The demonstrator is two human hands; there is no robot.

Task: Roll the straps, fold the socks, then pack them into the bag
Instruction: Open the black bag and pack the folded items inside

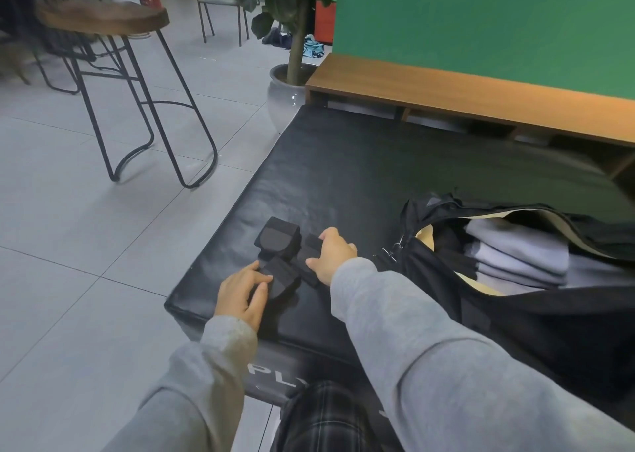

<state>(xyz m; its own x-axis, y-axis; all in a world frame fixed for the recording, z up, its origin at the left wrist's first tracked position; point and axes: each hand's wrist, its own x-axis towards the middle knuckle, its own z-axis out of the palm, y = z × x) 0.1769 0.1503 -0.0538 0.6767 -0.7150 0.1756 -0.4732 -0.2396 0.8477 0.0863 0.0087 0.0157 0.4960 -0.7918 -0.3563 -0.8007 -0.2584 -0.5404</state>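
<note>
The black bag [536, 317] lies open at the right on the black padded counter [343, 162], its zipped mouth gaping toward the camera and showing a pale lining. Inside sits a stack of folded light grey garments [519, 255], about 4 layers showing, with a darker item beside them that is too dim to identify. Just left of the bag, near the counter's front left corner, lie 3 black rolled straps, close together and partly touching. The far strap roll [276, 238] shows a flat, rounded end face tilted up toward the camera, with its axis running roughly away from the viewer. The near strap roll [283, 278] sits just in front of it, its textured dark surface angled toward the lower right. The right strap roll [309, 262] lies with its long axis running from the upper right to the lower left. All 3 are matte black and hard to separate from the dark counter. The left hand [240, 293] rests on the near strap roll with its fingers [259, 302] loosely spread and curled around its left side. The right hand [335, 255] reaches across the body and grips the right strap roll from above, thumb on the near side and curled fingers [348, 247] on the far side. Both arms wear grey sleeves [429, 365].
</note>
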